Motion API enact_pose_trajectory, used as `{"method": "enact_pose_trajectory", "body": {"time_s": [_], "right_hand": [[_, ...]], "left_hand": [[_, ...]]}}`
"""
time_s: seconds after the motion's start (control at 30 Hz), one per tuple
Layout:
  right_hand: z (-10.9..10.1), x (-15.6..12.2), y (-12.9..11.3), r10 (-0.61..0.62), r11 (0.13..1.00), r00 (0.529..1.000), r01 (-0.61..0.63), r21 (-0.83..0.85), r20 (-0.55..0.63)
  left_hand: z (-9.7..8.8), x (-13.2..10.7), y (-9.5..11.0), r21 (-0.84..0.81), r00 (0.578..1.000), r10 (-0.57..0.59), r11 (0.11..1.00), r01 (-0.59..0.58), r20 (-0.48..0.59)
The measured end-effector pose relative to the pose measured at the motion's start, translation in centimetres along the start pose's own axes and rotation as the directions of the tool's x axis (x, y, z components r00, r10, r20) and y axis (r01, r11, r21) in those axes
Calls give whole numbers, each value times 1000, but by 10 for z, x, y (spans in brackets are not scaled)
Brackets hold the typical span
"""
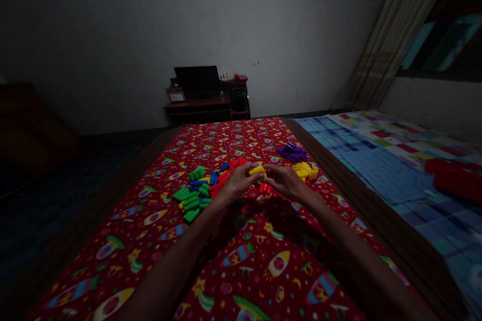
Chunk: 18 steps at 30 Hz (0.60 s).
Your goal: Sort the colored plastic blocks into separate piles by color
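The left hand (239,180) and the right hand (284,180) meet fingertip to fingertip over the bed (263,261). Both are closed in a pinch on one yellow block (257,170), held between them just above the red rocket-print sheet. The work in hand looks like handling or fitting this single piece, though the dim light hides whether it is one part or two. A red block (265,189) lies just under the fingers, almost touching the right hand. Outward of the left hand lie green blocks (192,200), with blue blocks (214,178) and red blocks (226,178) close beyond its knuckles. Just beyond the right hand sits a yellow pile (306,170), and a purple pile (291,152) lies further out. Any move from here calls for a steady pinch and a short reach, since every heap is near. Open sheet lies toward the person between the forearms. The wooden bed edge (376,205) runs near, outward of the right forearm.
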State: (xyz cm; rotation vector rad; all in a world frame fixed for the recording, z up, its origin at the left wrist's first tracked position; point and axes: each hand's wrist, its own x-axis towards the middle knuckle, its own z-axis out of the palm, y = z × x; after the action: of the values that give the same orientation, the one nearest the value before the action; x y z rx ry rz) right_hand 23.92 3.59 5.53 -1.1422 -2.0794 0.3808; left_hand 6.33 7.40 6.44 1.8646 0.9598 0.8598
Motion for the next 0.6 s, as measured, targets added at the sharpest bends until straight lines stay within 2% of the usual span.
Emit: {"method": "enact_pose_trajectory", "body": {"time_s": [0.1,0.17,0.27,0.37,0.43,0.5,0.6], "right_hand": [[-11,3,-3,65,978,998,-66,199,13],[-17,5,-5,94,966,995,-101,237,42],[-32,6,-2,152,975,987,-159,158,54],[-60,1,10,253,967,967,-253,-26,-26],[-82,-5,19,355,917,935,-353,-184,-28],[-101,-12,29,474,844,880,-442,-303,39],[-115,-20,43,627,730,767,-518,-446,137]], "left_hand": [[6,-3,-5,-60,997,2,998,2,72],[9,-6,-7,-29,996,2,1000,1,90],[14,-10,-6,86,993,50,995,-60,112],[8,-9,-2,242,989,127,960,-143,81],[-7,-6,-2,343,989,146,928,-147,28],[-32,-4,-6,453,990,137,885,-108,-32],[-81,-4,-17,630,989,44,774,54,-139]]}}
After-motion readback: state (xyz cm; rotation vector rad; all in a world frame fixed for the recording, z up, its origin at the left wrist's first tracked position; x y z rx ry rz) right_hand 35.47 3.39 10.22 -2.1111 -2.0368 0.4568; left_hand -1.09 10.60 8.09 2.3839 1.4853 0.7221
